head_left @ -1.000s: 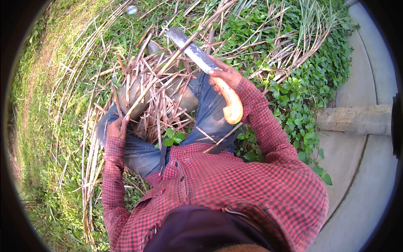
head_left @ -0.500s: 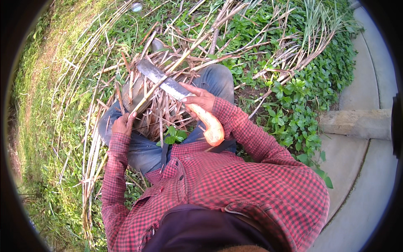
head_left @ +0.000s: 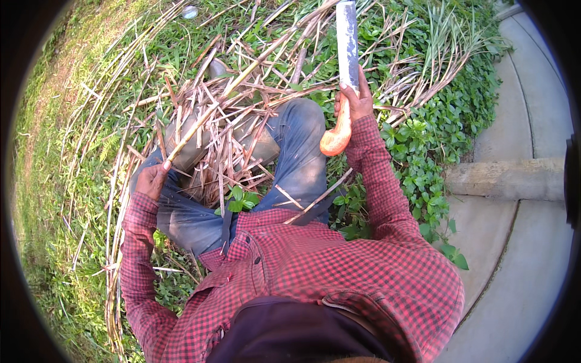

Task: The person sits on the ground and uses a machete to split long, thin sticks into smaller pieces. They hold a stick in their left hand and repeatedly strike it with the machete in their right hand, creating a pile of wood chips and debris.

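My left hand point(head_left: 151, 180) is closed round the near end of a long pale dry stalk point(head_left: 196, 126), which runs away up and to the right across my lap. Out to the right, my right hand point(head_left: 356, 101) grips a machete point(head_left: 347, 45) where its handle meets the blade. The worn blade points away from me, its tip at the top edge of the view. Its curved orange-brown wooden handle point(head_left: 337, 136) hangs below my fingers. The blade stands apart from the stalk. Between my bent legs lies a heap of split stalk strips point(head_left: 227, 160).
Long cut stalks point(head_left: 130, 199) lie along my left side on the grass. A leafy grassy bundle point(head_left: 451, 66) rests on green plants at the far right. Beyond it runs a concrete edge with a crossbar point(head_left: 508, 178). A small round pale object point(head_left: 189, 12) sits at the far left.
My right hand has swung the machete off the stalk, outward to the right and away, turning the blade forward. My left hand has drawn slightly left and nearer, still holding the stalk.
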The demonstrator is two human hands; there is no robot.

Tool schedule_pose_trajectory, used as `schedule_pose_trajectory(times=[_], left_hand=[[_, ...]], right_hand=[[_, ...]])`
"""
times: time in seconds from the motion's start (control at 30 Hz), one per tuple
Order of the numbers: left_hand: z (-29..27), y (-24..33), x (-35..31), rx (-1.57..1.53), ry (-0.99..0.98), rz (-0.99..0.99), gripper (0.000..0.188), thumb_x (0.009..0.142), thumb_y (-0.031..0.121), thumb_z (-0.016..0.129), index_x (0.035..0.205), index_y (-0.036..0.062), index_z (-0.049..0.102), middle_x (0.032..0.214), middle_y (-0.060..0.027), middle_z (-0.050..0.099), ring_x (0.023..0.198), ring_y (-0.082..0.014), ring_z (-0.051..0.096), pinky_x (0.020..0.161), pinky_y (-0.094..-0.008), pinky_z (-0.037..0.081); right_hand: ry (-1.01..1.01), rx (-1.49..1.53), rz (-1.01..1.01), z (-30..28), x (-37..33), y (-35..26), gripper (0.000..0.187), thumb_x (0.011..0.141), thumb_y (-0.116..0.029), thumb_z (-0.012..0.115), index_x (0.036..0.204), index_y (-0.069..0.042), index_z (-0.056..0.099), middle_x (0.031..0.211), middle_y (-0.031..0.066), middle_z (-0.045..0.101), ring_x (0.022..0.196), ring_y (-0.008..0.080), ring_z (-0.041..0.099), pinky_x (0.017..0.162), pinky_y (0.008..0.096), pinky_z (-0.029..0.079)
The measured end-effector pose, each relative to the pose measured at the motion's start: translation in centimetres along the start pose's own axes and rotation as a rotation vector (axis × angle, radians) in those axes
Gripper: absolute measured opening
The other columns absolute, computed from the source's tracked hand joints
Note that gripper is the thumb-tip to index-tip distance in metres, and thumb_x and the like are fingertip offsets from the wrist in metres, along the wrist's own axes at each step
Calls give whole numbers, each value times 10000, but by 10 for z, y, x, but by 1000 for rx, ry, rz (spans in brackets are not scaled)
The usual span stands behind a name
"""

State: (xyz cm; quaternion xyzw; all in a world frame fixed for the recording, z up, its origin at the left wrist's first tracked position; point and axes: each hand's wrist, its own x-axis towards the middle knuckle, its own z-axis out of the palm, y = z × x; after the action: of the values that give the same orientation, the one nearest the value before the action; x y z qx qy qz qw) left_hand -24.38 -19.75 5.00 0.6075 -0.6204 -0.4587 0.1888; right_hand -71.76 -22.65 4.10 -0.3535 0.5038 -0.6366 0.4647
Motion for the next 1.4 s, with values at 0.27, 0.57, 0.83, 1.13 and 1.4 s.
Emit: schedule_pose_trajectory(times=[0.27,0.57,0.83,1.13,1.4], left_hand=[[-17,1,-5,-72,-71,7,478,866,445,480,531,109,424,488,74,321,429,-42,249,402,-214,193],[-20,16,-4,-118,-164,-96,443,877,450,445,569,132,421,457,75,289,385,-41,240,363,-212,181],[-14,4,-1,-211,-180,-87,484,861,444,489,517,113,407,473,61,302,411,-56,248,391,-227,180],[-12,-9,-2,122,-9,-67,455,849,412,529,549,81,441,495,59,326,465,-58,270,429,-249,215],[1,-44,-7,102,-13,6,429,859,391,518,621,36,480,526,37,352,502,-76,304,458,-265,260]], right_hand=[[-171,98,-48,15,17,5,719,778,-29,546,1374,-214,189,637,57,509,427,138,492,374,263,430],[-515,-148,74,38,-9,-3,696,774,-45,577,1364,-207,246,719,43,553,482,86,499,428,223,454],[-311,18,23,38,8,0,695,775,-17,556,1367,-189,236,647,26,520,443,92,478,410,231,439],[-635,-354,-356,92,-57,52,698,762,-6,580,1360,-181,266,841,49,577,541,70,510,467,212,457],[-212,0,241,73,-29,39,738,773,-9,537,1377,-223,171,591,53,509,419,121,491,366,252,425]])
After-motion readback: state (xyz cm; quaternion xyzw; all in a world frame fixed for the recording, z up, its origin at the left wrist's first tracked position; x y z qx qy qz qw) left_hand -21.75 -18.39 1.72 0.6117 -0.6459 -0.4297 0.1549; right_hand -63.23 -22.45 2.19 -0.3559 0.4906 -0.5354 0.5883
